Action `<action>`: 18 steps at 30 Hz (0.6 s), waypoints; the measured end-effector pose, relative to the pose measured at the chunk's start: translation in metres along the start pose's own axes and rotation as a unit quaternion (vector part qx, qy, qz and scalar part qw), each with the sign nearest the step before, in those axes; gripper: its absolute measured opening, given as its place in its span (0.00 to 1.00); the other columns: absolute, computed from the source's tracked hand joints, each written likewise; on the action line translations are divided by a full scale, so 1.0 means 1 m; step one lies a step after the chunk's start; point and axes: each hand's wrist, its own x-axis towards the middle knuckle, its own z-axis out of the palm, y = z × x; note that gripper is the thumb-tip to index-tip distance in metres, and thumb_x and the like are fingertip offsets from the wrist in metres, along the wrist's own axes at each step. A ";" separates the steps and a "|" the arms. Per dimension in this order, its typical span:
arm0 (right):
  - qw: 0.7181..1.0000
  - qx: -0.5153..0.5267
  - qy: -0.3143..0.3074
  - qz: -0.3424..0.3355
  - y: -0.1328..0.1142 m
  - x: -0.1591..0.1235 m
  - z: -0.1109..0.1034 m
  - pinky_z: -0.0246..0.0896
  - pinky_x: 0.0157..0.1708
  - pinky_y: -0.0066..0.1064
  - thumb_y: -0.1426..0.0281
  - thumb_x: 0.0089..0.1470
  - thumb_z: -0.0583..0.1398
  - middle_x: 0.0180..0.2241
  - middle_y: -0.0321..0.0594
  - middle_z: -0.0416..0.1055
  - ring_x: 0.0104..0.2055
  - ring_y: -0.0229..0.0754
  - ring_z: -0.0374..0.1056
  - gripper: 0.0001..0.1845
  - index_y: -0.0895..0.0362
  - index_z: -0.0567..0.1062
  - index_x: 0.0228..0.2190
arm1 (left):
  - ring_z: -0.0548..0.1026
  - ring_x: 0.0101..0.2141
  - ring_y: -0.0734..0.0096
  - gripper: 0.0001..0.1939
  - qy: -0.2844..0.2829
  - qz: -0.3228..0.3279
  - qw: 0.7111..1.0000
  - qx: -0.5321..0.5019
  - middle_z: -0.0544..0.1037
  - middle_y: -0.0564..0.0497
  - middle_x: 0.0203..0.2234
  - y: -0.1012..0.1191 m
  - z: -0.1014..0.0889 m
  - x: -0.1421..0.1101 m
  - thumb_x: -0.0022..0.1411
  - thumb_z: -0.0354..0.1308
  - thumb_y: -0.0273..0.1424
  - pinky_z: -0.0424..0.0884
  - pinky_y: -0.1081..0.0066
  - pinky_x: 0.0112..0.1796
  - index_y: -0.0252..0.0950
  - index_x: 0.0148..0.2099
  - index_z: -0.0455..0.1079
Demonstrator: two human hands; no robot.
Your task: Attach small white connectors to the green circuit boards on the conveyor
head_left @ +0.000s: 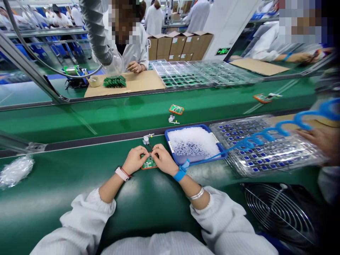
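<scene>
Circuit board [149,163] in orange frame on green desk [66,180], centre of frame. Left hand [136,158] pinches its upper left edge, right hand [162,160] its upper right; whether fingertips also grip wires, cannot tell. White connector piece [146,140] just beyond, dark wires leading toward board. Done, apparently: board seated in frame. Fingerwork at wired edge looks unfinished. Two similar framed boards lie farther off: one upper centre [176,109], one upper right [262,98].

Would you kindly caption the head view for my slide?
Left hand and right hand on a green circuit board, near a blue tray.
</scene>
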 end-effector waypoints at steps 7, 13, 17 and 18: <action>1.000 -0.013 0.018 0.012 -0.013 0.000 -0.002 0.60 0.37 0.34 0.76 0.51 0.54 0.31 0.40 0.61 0.36 0.40 0.62 0.08 0.57 0.67 0.22 | 0.73 0.34 0.69 0.05 0.002 0.021 1.000 -0.017 0.75 0.50 0.30 -0.003 -0.003 0.001 0.57 0.56 0.27 0.67 0.70 0.37 0.35 0.29 0.72; 0.979 -0.148 0.140 0.007 -0.008 -0.020 -0.079 0.57 0.42 0.37 0.74 0.51 0.55 0.31 0.42 0.66 0.38 0.43 0.62 0.07 0.57 0.70 0.24 | 0.72 0.36 0.67 0.05 0.003 0.067 0.998 0.008 0.75 0.48 0.34 -0.007 -0.002 -0.003 0.59 0.56 0.31 0.66 0.67 0.39 0.35 0.36 0.69; 0.946 -0.257 0.124 0.155 0.025 -0.049 -0.130 0.56 0.40 0.37 0.74 0.47 0.56 0.25 0.41 0.67 0.33 0.44 0.63 0.09 0.57 0.70 0.18 | 0.71 0.37 0.65 0.04 -0.005 0.072 0.996 0.046 0.75 0.48 0.35 -0.009 0.000 -0.003 0.59 0.56 0.31 0.65 0.65 0.40 0.36 0.36 0.69; 0.939 -0.273 0.105 0.183 0.031 -0.054 -0.136 0.55 0.40 0.38 0.74 0.47 0.56 0.25 0.41 0.68 0.33 0.44 0.64 0.09 0.57 0.71 0.18 | 0.71 0.37 0.65 0.04 -0.006 0.072 0.996 0.050 0.75 0.49 0.35 -0.009 0.000 -0.004 0.59 0.56 0.31 0.64 0.65 0.40 0.36 0.36 0.69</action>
